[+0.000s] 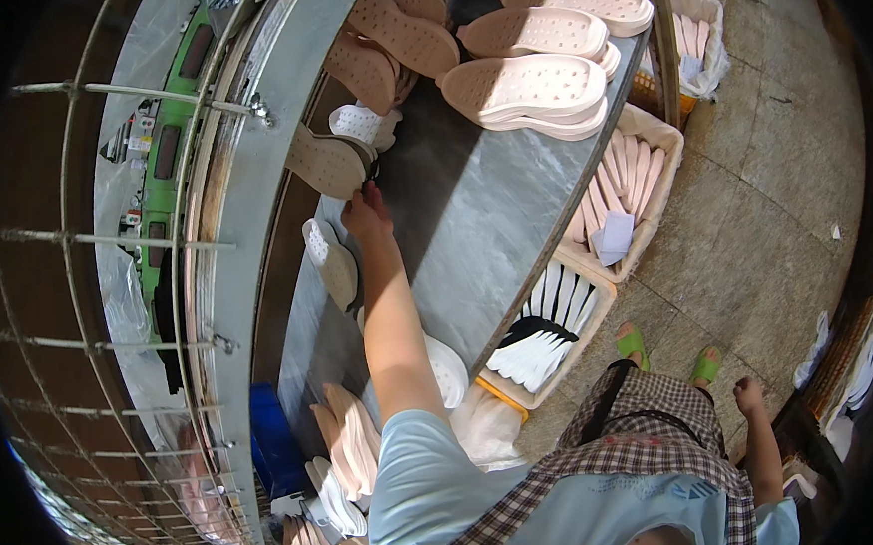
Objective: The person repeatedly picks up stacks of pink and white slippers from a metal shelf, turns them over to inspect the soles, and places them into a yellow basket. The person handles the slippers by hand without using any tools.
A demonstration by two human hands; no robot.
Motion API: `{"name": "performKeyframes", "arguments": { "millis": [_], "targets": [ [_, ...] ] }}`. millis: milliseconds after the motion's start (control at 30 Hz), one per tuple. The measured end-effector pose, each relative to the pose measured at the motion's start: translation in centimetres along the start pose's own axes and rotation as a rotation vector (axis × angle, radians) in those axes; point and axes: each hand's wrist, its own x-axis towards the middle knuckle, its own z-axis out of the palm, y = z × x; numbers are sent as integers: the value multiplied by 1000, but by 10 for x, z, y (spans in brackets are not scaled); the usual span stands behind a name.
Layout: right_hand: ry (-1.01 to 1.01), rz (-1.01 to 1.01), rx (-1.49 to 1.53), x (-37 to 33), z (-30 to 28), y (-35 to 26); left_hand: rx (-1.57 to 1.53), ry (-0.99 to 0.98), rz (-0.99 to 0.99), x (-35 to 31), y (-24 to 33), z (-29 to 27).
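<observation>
My left arm stretches out across the grey tabletop [454, 231]. At its end, my left hand [367, 215] is closed at the lower end of a tan shoe sole [325, 166], its fingertips partly hidden. A white perforated sole [365, 124] lies just beyond that one, and a beige and white sole [332, 264] is on the near side of my hand. Low at my right side hangs my right hand [749, 395], fingers curled, with nothing visible in it.
Pink sole stacks [535, 87] cover the table's far end. Along its right edge stand a crate of pink soles [640, 160] and a crate of black and white soles [536, 351]. A wire guard [74, 235] rises at left. More soles [351, 433] lie near my left side.
</observation>
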Motion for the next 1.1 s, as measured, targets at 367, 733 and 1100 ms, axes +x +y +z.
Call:
{"name": "performKeyframes", "arguments": {
  "millis": [367, 733, 1100],
  "targets": [
    [83, -198, 382, 14, 23, -110, 138, 246, -252, 25, -6, 19],
    [185, 13, 293, 4, 45, -23, -384, -51, -215, 71, -23, 15],
    [-375, -730, 885, -14, -70, -295, -576, 20, -833, -233, 93, -21]
  ]
}}
